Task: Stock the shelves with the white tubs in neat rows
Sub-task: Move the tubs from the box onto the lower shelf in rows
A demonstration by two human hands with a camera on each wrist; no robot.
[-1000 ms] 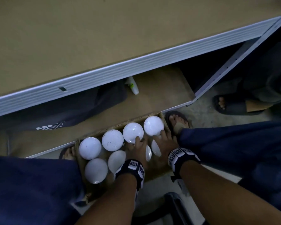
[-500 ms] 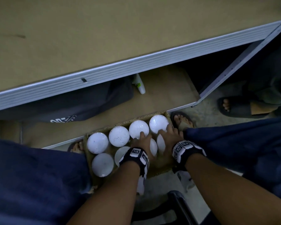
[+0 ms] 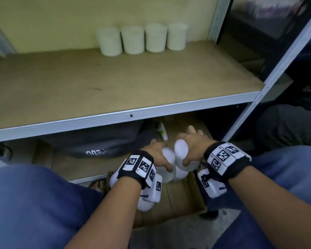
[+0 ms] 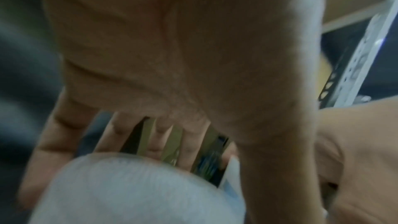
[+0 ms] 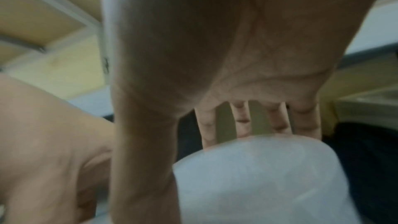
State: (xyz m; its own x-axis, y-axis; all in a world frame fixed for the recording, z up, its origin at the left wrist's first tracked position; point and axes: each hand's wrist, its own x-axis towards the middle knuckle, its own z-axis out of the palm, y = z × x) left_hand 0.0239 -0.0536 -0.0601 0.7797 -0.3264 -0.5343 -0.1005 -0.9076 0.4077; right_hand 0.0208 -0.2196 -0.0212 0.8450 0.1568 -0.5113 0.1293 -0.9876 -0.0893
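**Little legible print**

White lettering on the dark bag (image 3: 101, 141) under the shelf, beyond and to the left of the left hand's fingers (image 3: 164, 166); partly cut off, letters not clear enough to read. Black-and-white square code patterns on the wristbands (image 3: 140, 164) behind both hands, with no readable words or numbers. Nothing readable in the blurred wrist views.
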